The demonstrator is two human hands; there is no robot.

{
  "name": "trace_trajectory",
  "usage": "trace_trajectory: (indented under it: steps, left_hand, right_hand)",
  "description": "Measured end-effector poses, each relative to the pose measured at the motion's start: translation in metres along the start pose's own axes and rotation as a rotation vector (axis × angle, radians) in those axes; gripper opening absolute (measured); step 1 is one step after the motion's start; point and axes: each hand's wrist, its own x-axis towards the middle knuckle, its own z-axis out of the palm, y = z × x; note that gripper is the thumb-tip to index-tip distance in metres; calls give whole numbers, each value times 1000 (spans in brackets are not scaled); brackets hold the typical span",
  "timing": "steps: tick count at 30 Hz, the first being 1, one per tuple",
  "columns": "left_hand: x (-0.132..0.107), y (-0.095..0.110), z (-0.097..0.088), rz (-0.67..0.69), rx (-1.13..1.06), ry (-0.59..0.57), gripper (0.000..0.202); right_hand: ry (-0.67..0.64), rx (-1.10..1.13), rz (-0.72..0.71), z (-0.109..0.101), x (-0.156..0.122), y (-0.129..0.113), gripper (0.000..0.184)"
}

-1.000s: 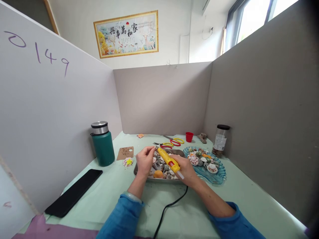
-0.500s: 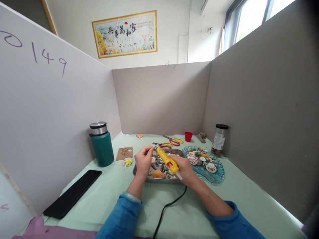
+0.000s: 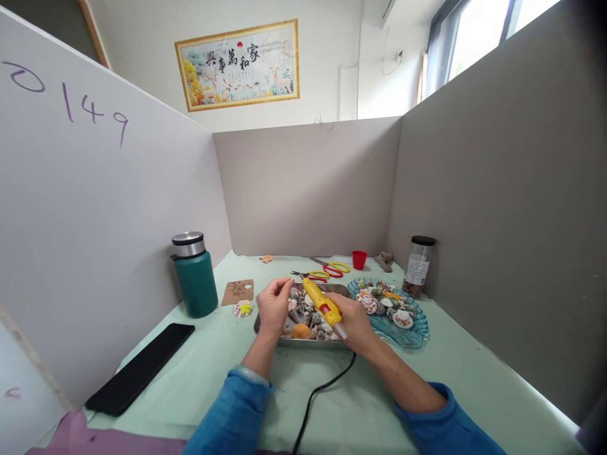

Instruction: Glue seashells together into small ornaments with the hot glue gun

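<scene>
My right hand [image 3: 355, 322] grips a yellow glue gun [image 3: 322, 306], its nozzle pointing up and left toward my left fingertips. My left hand [image 3: 274, 306] is closed in a pinch on something too small to make out, held just above a metal tray [image 3: 258, 323] filled with several small shells. The glue gun's black cord [image 3: 318, 393] trails back toward me across the table. A blue glass dish [image 3: 412, 338] with several coloured shells lies just right of the tray.
A green flask [image 3: 194, 274] stands at the left, with a black phone [image 3: 140, 367] in front of it. A brown card [image 3: 238, 292] and a decorated shell [image 3: 243, 308] lie left of the tray. Scissors [image 3: 325, 270], a red cup [image 3: 359, 259] and a clear jar [image 3: 418, 265] stand behind. Partition walls enclose three sides.
The glue gun's nozzle has drawn back slightly to the right of my left fingertips. Both hands stay in place over the tray.
</scene>
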Motion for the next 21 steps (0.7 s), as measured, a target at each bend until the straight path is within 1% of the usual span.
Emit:
trace_trajectory:
  steps: [7,13,21]
  left_hand:
    - [0,-3,1,2,-17,-15,27]
    - [1,-5,2,-27,-54,-19,30]
    - [0,-1,2,-45,-105,-31,28]
  right_hand:
    - [-28,30,-56,-1,0,0,28]
    - [-76,26,-59,-3,1,-3,21]
    - [-16,12,-29,1,-1,0,24]
